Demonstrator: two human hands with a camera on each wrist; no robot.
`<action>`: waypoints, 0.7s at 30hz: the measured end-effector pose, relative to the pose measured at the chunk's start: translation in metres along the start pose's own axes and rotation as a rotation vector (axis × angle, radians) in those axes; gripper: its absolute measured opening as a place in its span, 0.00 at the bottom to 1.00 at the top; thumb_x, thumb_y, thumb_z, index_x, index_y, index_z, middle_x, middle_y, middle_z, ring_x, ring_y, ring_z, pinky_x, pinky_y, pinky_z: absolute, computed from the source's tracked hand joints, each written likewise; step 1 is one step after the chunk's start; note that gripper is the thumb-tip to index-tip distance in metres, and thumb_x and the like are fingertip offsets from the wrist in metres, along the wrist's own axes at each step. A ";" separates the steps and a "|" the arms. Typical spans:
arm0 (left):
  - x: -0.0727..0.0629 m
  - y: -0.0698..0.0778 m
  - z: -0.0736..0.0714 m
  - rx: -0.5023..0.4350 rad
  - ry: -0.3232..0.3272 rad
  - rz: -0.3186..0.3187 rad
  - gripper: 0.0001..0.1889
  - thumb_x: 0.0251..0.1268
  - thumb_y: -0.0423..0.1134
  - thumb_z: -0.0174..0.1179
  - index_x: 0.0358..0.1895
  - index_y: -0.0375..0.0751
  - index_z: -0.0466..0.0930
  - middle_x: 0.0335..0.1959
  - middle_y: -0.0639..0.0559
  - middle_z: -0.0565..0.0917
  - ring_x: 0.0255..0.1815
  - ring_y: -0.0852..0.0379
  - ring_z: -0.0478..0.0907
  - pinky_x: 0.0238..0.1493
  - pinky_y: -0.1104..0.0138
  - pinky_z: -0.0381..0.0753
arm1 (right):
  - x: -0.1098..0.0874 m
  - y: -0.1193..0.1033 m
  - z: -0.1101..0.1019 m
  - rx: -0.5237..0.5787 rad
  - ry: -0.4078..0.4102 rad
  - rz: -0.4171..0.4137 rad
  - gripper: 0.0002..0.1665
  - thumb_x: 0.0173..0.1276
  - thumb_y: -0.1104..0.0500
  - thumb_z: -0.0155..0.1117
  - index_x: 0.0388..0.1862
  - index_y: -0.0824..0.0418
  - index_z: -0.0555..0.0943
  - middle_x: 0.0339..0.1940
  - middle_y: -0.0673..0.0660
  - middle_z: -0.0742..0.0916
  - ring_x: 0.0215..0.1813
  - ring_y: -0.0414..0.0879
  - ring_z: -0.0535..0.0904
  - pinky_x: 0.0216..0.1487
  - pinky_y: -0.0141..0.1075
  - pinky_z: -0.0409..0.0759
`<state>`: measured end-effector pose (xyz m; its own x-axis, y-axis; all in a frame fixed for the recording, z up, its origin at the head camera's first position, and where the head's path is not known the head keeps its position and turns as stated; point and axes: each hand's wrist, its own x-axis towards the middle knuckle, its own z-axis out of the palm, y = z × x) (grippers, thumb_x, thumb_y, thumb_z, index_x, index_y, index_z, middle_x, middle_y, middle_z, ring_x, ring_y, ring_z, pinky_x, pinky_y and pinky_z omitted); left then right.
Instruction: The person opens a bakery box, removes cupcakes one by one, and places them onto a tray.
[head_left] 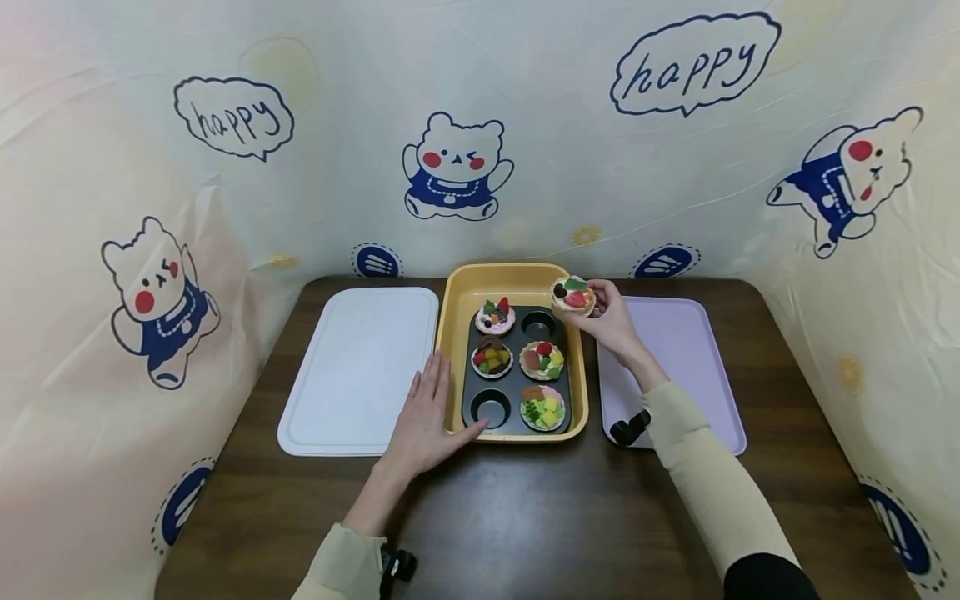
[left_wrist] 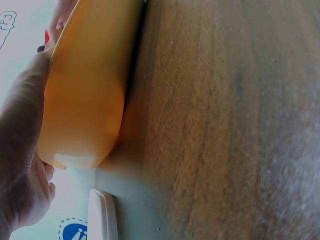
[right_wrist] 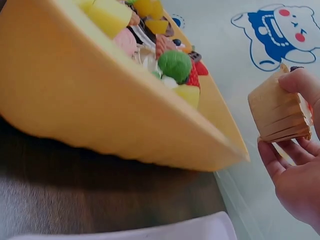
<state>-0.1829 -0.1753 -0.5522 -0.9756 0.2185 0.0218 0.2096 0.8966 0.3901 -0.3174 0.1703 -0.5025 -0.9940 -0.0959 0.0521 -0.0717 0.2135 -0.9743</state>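
My right hand (head_left: 613,323) pinches a cupcake (head_left: 573,297) topped with strawberry pieces, a green leaf and a dark berry, held over the back right corner of a yellow tray (head_left: 468,287). In the right wrist view, thumb and fingers grip its pale pleated wrapper (right_wrist: 279,107). A dark muffin pan (head_left: 514,407) lies inside the tray. Several fruit-topped cupcakes (head_left: 542,361) sit in its wells; the front left well (head_left: 491,408) and back right well (head_left: 537,324) are empty. My left hand (head_left: 424,425) rests against the tray's left side, fingers straight, thumb across the front left corner.
A white board (head_left: 360,367) lies left of the yellow tray, and a lilac one (head_left: 675,358) lies to its right, partly beneath my right forearm. All stand on a dark wooden table (head_left: 540,517). A printed curtain (head_left: 540,167) hangs behind and at both sides.
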 end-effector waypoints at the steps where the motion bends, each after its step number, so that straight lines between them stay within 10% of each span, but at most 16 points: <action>1: 0.000 0.000 0.000 -0.003 0.001 0.000 0.68 0.63 0.81 0.61 0.92 0.42 0.37 0.95 0.44 0.37 0.96 0.42 0.40 0.95 0.46 0.44 | -0.001 0.001 -0.002 0.003 0.010 -0.005 0.45 0.72 0.65 0.76 0.81 0.71 0.63 0.78 0.72 0.78 0.62 0.40 0.78 0.61 0.20 0.76; 21: 0.000 0.001 0.001 -0.031 0.003 -0.009 0.64 0.64 0.80 0.61 0.93 0.47 0.44 0.95 0.46 0.37 0.95 0.39 0.43 0.95 0.44 0.44 | -0.019 0.031 -0.037 0.006 0.147 0.042 0.45 0.72 0.65 0.77 0.80 0.73 0.64 0.76 0.73 0.80 0.54 0.26 0.77 0.58 0.15 0.76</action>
<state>-0.1829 -0.1737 -0.5521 -0.9777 0.2092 0.0206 0.1984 0.8861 0.4189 -0.3037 0.2147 -0.5254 -0.9975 0.0569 0.0428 -0.0300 0.2089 -0.9775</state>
